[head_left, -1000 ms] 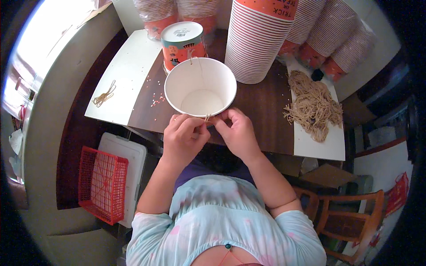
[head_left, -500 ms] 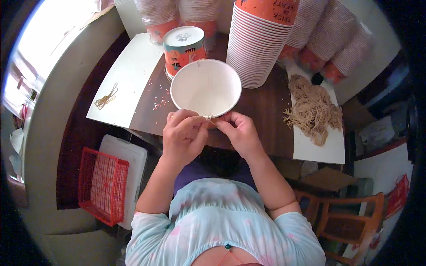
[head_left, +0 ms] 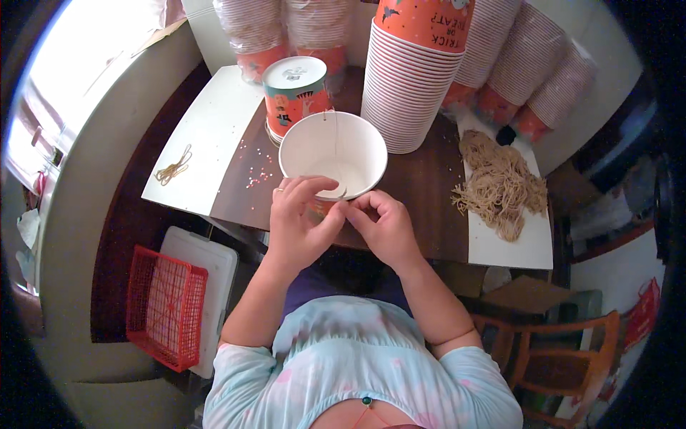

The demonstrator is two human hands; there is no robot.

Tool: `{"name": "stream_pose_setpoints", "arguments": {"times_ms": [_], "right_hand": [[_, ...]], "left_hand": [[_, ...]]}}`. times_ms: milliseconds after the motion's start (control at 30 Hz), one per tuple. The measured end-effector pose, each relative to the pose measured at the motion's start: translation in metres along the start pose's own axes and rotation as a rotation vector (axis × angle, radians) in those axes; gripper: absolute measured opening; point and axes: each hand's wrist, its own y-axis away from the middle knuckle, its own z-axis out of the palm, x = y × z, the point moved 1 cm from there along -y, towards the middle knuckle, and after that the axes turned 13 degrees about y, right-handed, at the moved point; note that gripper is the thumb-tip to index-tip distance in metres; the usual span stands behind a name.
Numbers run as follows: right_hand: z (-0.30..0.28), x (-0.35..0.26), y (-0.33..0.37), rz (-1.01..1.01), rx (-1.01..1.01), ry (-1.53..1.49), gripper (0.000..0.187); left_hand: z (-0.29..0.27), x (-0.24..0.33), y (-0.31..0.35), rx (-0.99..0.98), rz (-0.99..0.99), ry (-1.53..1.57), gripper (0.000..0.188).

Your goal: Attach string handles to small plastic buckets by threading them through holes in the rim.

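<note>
A white-lined paper bucket [head_left: 304,146] with an orange outside stands mouth up in front of me. A thin cord [head_left: 336,139] hangs inside it from the far rim, and a bit of cord shows at the near rim. My left hand [head_left: 294,218] grips this near rim, fingers over the edge and thumb outside. Against the outside, just below the rim, my right hand [head_left: 381,220] is closed in a pinch. The cord end seems to be between its fingertips, which mostly hide it. Both thumbs nearly meet there.
Behind stand an upturned orange bucket [head_left: 293,107] and a tall stack of buckets [head_left: 406,93]. Wrapped stacks [head_left: 493,53] line the back. A heap of tan cords [head_left: 500,182] lies right, a small cord bundle [head_left: 174,166] left. Small beads [head_left: 259,174] are scattered on the brown table [head_left: 436,229].
My left fingers have opened out from the knot area and now reach over the near rim into the bucket. The right hand stays pinched at the rim. The view has shifted slightly.
</note>
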Motion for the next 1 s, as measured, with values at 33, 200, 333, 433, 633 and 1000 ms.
{"name": "stream_pose_setpoints", "arguments": {"times_ms": [33, 200, 333, 433, 633, 1000], "right_hand": [[-0.001, -0.001, 0.0, 0.007, -0.006, 0.012, 0.018], [-0.002, -0.003, 0.003, 0.003, -0.017, 0.053, 0.019], [0.0, -0.004, 0.003, -0.002, -0.042, 0.08, 0.013], [-0.001, 0.0, 0.002, -0.009, -0.035, 0.105, 0.013], [-0.011, -0.016, 0.005, -0.073, 0.013, 0.18, 0.011], [-0.014, -0.033, -0.008, -0.472, 0.377, 0.565, 0.016]], "left_hand": [[0.001, 0.004, -0.001, 0.025, 0.064, -0.156, 0.016], [0.0, 0.011, -0.014, -0.048, 0.118, -0.554, 0.021], [0.002, 0.003, -0.03, -0.254, -0.009, -0.502, 0.023], [0.003, -0.003, -0.036, -0.266, -0.07, -0.369, 0.021], [0.0, -0.003, -0.033, -0.182, -0.411, 0.196, 0.017], [0.0, 0.0, -0.029, -0.145, -0.146, 0.159, 0.014]]}}
